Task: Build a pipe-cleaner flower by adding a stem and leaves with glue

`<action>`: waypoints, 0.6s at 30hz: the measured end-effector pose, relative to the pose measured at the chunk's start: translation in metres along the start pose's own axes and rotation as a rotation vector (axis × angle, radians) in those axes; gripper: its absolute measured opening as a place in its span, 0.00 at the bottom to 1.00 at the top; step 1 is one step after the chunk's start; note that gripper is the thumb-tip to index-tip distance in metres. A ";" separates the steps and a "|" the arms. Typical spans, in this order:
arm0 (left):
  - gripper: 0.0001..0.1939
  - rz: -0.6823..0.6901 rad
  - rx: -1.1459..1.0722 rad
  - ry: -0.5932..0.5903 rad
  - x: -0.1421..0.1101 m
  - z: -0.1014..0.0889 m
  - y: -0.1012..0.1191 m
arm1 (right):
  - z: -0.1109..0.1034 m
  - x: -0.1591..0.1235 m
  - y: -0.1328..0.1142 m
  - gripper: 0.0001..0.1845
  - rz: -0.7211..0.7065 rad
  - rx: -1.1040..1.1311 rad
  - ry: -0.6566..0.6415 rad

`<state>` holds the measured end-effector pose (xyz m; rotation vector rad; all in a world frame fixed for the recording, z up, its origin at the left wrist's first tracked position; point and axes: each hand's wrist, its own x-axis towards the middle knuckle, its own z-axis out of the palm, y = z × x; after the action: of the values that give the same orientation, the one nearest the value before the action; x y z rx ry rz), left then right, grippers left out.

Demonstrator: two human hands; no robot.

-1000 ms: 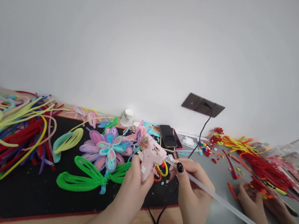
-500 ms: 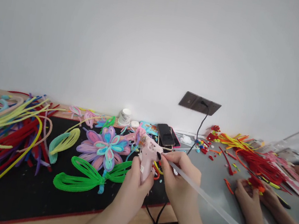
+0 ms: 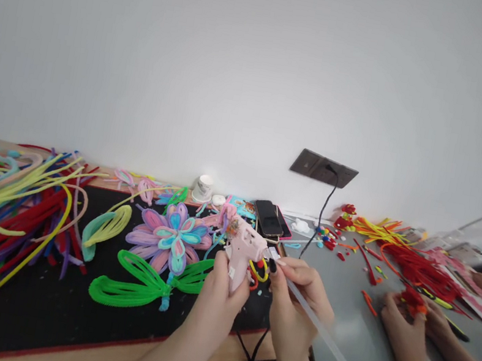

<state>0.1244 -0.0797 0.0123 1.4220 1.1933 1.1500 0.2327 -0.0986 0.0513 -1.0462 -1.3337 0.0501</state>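
My left hand [image 3: 224, 289] is closed round the handle of a pale pink hot glue gun [image 3: 244, 249], its nozzle end pointing up and left. My right hand [image 3: 302, 294] pinches a long translucent glue stick [image 3: 333, 346] close to its front end. That end is at the back of the gun; how far it reaches inside I cannot tell. The stick's rest runs down to the lower right. Left of the gun lies a purple, pink and blue pipe-cleaner flower [image 3: 177, 238], with green looped leaves [image 3: 128, 291] below it.
Loose pipe cleaners [image 3: 29, 218] are heaped at the left. Behind stand a paper cup [image 3: 203, 187] and phones [image 3: 269, 218]. A black cord hangs from the wall socket [image 3: 324, 168]. At the right, another person's hands [image 3: 408, 316] hold a red piece near red pipe cleaners [image 3: 421, 271].
My right hand first pushed the glue stick up against the back of the gun, then drew back slightly to the right. The left hand keeps its grip on the glue gun.
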 end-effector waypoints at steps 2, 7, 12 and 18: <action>0.08 0.005 -0.011 0.002 0.000 -0.001 0.001 | 0.003 -0.001 0.001 0.05 -0.024 -0.025 0.011; 0.08 -0.024 -0.066 -0.026 0.000 -0.004 0.007 | 0.007 -0.003 -0.003 0.06 -0.098 -0.059 0.062; 0.07 -0.051 -0.089 -0.048 0.000 -0.002 0.008 | 0.013 -0.007 -0.009 0.07 -0.063 -0.059 0.138; 0.10 -0.072 -0.086 -0.023 -0.002 -0.003 0.012 | 0.028 -0.010 -0.018 0.10 0.108 0.008 0.281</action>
<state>0.1227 -0.0830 0.0248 1.3142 1.1558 1.1192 0.1975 -0.0981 0.0521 -1.0751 -1.0222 -0.0107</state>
